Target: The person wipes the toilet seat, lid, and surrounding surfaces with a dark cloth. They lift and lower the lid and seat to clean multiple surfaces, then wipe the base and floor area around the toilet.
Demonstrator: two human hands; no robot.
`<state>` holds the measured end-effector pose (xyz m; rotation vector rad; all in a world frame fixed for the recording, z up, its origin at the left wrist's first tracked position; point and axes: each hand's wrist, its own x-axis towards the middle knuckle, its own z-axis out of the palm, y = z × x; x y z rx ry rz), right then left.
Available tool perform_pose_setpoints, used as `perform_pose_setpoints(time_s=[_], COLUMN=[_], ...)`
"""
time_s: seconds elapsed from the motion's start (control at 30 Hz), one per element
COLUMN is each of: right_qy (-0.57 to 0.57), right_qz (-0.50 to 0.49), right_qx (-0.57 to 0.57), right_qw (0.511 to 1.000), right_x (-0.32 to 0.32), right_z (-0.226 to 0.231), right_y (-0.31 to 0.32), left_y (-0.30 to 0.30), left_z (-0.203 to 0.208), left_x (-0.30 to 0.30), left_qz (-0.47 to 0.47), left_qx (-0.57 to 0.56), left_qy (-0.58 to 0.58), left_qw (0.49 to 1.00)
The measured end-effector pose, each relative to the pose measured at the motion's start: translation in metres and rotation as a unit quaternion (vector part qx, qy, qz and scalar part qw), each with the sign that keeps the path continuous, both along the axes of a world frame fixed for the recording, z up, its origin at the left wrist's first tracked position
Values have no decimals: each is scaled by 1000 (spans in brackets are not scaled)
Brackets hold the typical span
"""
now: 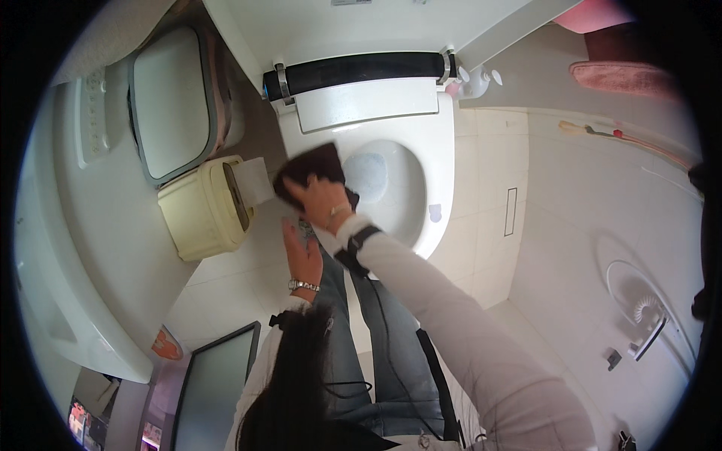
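Observation:
A dark brown cloth [322, 159] lies over the left side of the white toilet's rim [440, 161]. Pressing on the cloth is my right hand [326, 201], its fingers bent over the fabric. The part of the rim beneath is hidden. Just below, between the toilet and the yellow bin, my left hand [303, 257] has its fingers stretched out and holds nothing that I can see. Water shows in the bowl [367, 179].
A yellow bin [197, 214] with a white sheet [254, 182] at its opening stands left of the toilet. Bottles [475, 84] are behind its right side. A shower hose [626, 289] hangs on the right wall. My long dark hair hangs at the bottom.

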<state>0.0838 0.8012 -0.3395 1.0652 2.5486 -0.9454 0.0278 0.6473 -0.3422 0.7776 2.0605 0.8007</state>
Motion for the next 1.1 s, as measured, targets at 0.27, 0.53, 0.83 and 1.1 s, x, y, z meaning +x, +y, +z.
perform_pose_setpoints(time_s=[0.27, 0.53, 0.83, 1.1], right_qy=[-33, -113, 41, -54], right_qz=[258, -200, 98, -198], right_qx=[-153, 67, 155, 167], right_qw=[953, 971, 982, 964], right_x=[158, 191, 3, 154], right_z=[11, 38, 18, -1], right_y=[-110, 24, 145, 181], left_y=[-9, -8, 3, 9], left_z=[7, -8, -10, -13], left_x=[6, 17, 15, 14], left_qz=[-119, -141, -170, -175], left_qx=[-34, -57, -74, -112], left_qy=[63, 6, 23, 11], left_qw=[990, 988, 982, 978])
